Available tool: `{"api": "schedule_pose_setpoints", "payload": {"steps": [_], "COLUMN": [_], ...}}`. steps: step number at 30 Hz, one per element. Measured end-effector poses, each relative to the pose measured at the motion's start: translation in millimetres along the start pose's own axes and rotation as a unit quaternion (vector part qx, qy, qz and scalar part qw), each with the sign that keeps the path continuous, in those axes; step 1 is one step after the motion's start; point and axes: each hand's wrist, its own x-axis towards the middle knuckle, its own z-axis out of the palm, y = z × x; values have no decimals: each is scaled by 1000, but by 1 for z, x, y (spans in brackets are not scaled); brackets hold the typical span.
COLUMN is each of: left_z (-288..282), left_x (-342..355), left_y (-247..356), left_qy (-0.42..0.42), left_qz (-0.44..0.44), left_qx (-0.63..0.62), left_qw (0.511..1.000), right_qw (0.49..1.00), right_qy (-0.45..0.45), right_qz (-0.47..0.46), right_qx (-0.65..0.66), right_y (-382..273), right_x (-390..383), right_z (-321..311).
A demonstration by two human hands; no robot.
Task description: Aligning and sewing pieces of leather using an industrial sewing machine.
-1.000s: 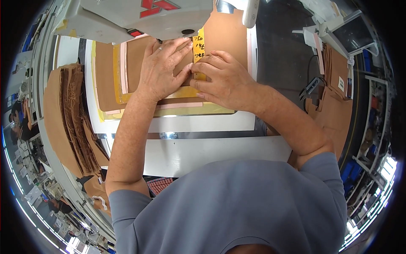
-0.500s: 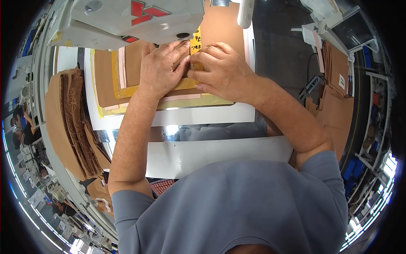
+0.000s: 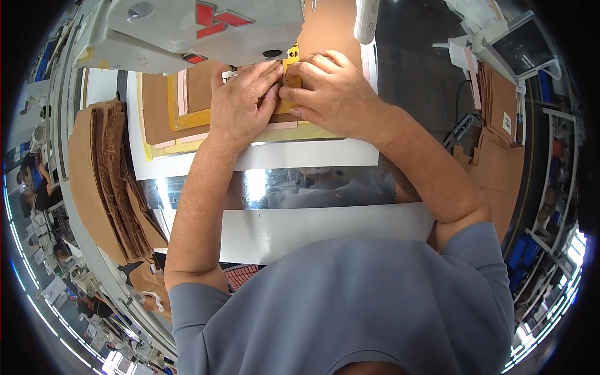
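My left hand (image 3: 240, 103) lies palm down with fingers stretched forward on a brown fabric piece (image 3: 197, 84), close to the sewing machine head (image 3: 206, 31). Facing it, my right hand (image 3: 334, 90) has bent fingers closed about a yellow template (image 3: 190, 119) that frames the fabric. What lies under both sets of fingertips is hidden. Pink strips (image 3: 182, 94) run along the template. Beneath it all is a white sheet (image 3: 262, 157). The needle area is mostly covered by the machine head and my left fingers.
At the left stands a stack of brown fabric pieces (image 3: 112, 181) with frayed edges. More brown pieces (image 3: 500, 156) lie at the right, under a screen (image 3: 519, 44). A shiny metal strip (image 3: 306, 187) and a white table edge (image 3: 319, 228) cross in front of me.
The template, fabric and white sheet have shifted a little away from me, exposing more of the metal strip. Both hands have moved slightly forward with them, keeping much the same pose.
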Motion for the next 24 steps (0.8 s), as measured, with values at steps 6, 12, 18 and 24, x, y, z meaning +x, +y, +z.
{"api": "schedule_pose_setpoints", "payload": {"steps": [6, 12, 18, 24], "left_z": [0, 2, 4, 6], "left_x": [-2, -5, -6, -4], "left_y": [2, 2, -1, -3], "left_qy": [1, 2, -5, 11], "left_qz": [-4, -4, -8, -36], "left_qx": [-3, 1, -21, -6], "left_qw": [1000, 1000, 1000, 999], "right_qw": [999, 999, 997, 997], "right_qy": [39, 29, 23, -10], "right_qz": [-14, 22, 31, 54], "right_qx": [-36, -37, -65, -50], "right_y": [4, 8, 10, 13], "right_x": [1, -5, -7, -8], "right_z": [-1, -6, -8, -6]}}
